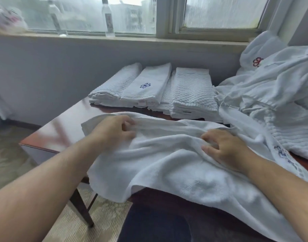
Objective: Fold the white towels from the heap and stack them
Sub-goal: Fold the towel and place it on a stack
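Note:
A large white towel [167, 165] lies rumpled across the near part of the dark wooden table [62, 123], its front edge hanging over the table's edge. My left hand [114, 131] pinches a fold near the towel's far left edge. My right hand [223, 145] grips a ridge of cloth near its middle right, fingers curled into it. Behind the towel stand folded white towels in stacks [149, 89], one with a blue flower mark on top. The heap of unfolded white towels [275, 95] rises at the right, with a red flower mark showing.
Two clear plastic bottles [108, 18] stand on the window sill [132, 39] beyond the table. A grey wall runs under the sill. Patterned carpet [100, 217] lies to the left and below, and a table leg [81, 208] shows there.

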A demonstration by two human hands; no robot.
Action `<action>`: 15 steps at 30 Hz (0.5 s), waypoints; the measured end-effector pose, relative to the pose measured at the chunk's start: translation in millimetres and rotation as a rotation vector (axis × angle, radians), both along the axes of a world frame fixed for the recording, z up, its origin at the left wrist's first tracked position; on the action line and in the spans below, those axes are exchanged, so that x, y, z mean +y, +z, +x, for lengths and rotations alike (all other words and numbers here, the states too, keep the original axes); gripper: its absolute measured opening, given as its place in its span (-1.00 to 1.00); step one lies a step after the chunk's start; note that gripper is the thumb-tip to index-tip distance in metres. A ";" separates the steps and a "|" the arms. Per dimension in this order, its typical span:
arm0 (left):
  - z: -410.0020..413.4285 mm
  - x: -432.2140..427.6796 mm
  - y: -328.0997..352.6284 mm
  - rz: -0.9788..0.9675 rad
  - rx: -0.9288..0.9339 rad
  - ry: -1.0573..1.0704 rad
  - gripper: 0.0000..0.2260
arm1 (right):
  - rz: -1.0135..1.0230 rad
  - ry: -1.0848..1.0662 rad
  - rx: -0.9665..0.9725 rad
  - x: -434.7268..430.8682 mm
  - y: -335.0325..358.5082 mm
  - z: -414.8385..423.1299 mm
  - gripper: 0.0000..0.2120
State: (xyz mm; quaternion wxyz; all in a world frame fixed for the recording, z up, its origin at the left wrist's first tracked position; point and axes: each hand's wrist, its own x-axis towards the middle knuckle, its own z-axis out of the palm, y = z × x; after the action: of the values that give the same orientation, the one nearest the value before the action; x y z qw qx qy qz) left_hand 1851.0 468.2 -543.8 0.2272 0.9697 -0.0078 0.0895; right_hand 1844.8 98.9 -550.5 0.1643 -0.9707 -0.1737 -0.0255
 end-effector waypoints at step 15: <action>-21.8 -46.8 -4.9 0.228 0.073 0.151 -0.55 | -0.278 -0.001 0.150 33.2 -6.4 5.3 -0.16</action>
State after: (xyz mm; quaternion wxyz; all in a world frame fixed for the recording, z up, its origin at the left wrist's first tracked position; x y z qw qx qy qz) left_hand 1829.3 421.4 -548.7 0.1084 0.9896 0.0634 0.0697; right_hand 1850.1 132.2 -556.9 0.0409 -0.9833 -0.1621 0.0713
